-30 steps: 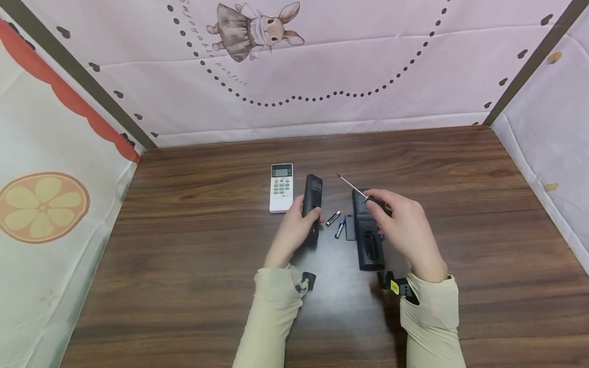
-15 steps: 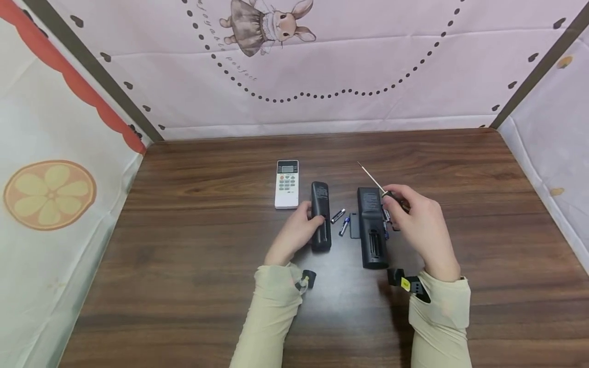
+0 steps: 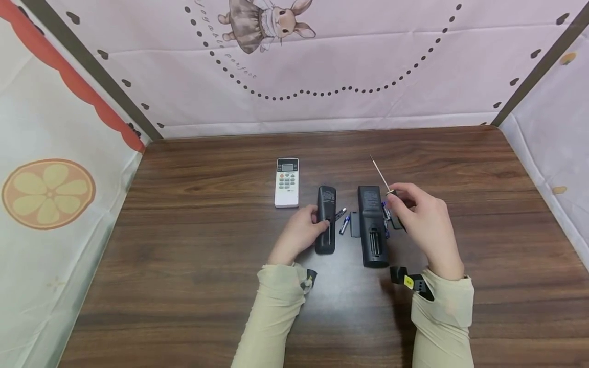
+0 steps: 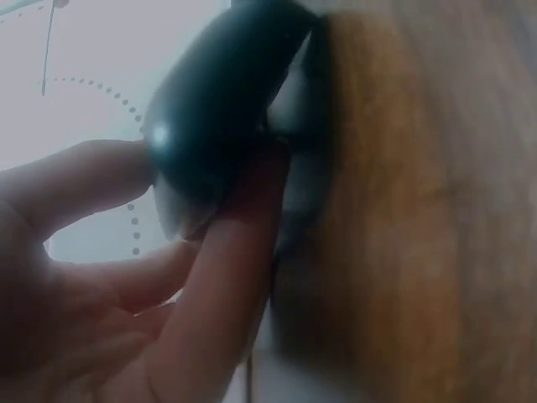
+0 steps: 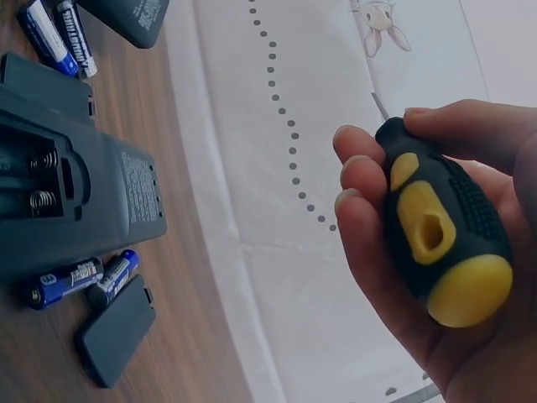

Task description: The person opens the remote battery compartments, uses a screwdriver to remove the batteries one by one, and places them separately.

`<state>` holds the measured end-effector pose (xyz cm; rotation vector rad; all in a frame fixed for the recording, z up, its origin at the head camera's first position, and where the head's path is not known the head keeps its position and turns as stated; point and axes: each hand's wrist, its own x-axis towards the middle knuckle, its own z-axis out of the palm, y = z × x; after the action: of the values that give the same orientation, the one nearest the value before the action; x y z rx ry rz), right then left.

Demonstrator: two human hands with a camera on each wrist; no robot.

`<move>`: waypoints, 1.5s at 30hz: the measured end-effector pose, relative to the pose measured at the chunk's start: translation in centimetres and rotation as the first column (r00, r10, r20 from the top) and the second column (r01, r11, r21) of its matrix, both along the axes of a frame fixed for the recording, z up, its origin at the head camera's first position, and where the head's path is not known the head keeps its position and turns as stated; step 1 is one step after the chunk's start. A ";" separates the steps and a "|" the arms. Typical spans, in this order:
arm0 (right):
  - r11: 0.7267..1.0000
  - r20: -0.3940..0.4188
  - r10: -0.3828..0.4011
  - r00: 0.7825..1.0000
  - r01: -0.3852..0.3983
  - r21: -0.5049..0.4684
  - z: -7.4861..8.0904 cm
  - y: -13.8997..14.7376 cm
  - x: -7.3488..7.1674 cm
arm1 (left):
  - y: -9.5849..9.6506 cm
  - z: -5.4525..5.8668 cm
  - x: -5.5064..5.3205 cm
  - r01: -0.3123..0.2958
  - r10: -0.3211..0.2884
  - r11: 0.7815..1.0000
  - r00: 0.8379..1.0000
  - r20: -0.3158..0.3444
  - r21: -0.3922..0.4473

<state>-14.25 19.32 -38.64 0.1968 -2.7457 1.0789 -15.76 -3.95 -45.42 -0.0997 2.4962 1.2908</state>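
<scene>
On a dark brown wood-grain surface (image 3: 198, 230), a white rectangular remote control (image 3: 287, 197) lies beyond the left hand (image 3: 299, 234). Two small cylindrical batteries (image 3: 344, 225) and a flat black cover (image 3: 355, 225) sit between a slim black plastic remote (image 3: 326, 202) and a larger black plastic remote (image 3: 370, 217), whose battery bay is exposed. More blue-and-silver batteries (image 5: 67, 284) and another black cover (image 5: 116, 332) lie on its right. The left grip pinches the slim remote, thumb on top. The right hand (image 3: 425, 220) curls around a black-and-yellow screwdriver (image 5: 460, 220), shaft pointing away.
</scene>
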 end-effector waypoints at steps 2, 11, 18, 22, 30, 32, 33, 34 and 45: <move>1.000 -0.001 -0.005 1.000 0.005 0.004 0.0 0.1 -0.1 | 0.0 0.1 0.1 0.009 -0.009 0.999 1.000 0.000 -0.048; 0.999 0.042 -0.047 0.998 0.047 0.013 -0.7 1.3 -0.2 | 0.4 0.1 0.4 -0.003 0.007 0.997 0.998 0.056 -0.082; 0.998 0.056 -0.056 0.997 0.055 0.023 -1.3 2.1 -0.5 | 0.6 -0.1 0.3 0.009 -0.004 0.996 0.999 0.047 -0.094; 0.998 0.068 -0.066 0.995 0.065 0.025 -1.5 2.4 -0.6 | 0.8 0.1 0.5 0.010 -0.007 0.998 0.999 0.051 -0.063; 0.994 0.132 -0.108 0.985 0.104 0.041 -1.8 3.3 -0.7 | 0.9 0.3 0.7 0.035 -0.031 0.995 0.999 0.044 -0.089; 0.993 0.152 -0.109 0.982 0.101 0.060 -2.0 3.5 -0.8 | 0.9 0.3 0.7 0.048 -0.043 0.993 0.998 0.047 -0.103; 0.993 0.163 -0.108 0.981 0.098 0.070 -2.1 3.6 -0.8 | 0.9 0.3 0.7 0.053 -0.048 0.993 0.998 0.049 -0.108; 0.992 0.174 -0.107 0.979 0.094 0.081 -2.3 3.7 -0.8 | 0.9 0.3 0.7 0.056 -0.051 0.992 0.997 0.051 -0.112; 0.988 0.284 -0.109 0.953 0.073 0.134 -4.1 4.8 -1.4 | 0.7 0.3 0.8 0.084 -0.079 0.989 0.996 0.047 -0.121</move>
<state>-15.64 24.08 -42.77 -0.0802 -3.0496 0.9861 -14.95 -3.22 -45.11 -0.0523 2.5149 1.0917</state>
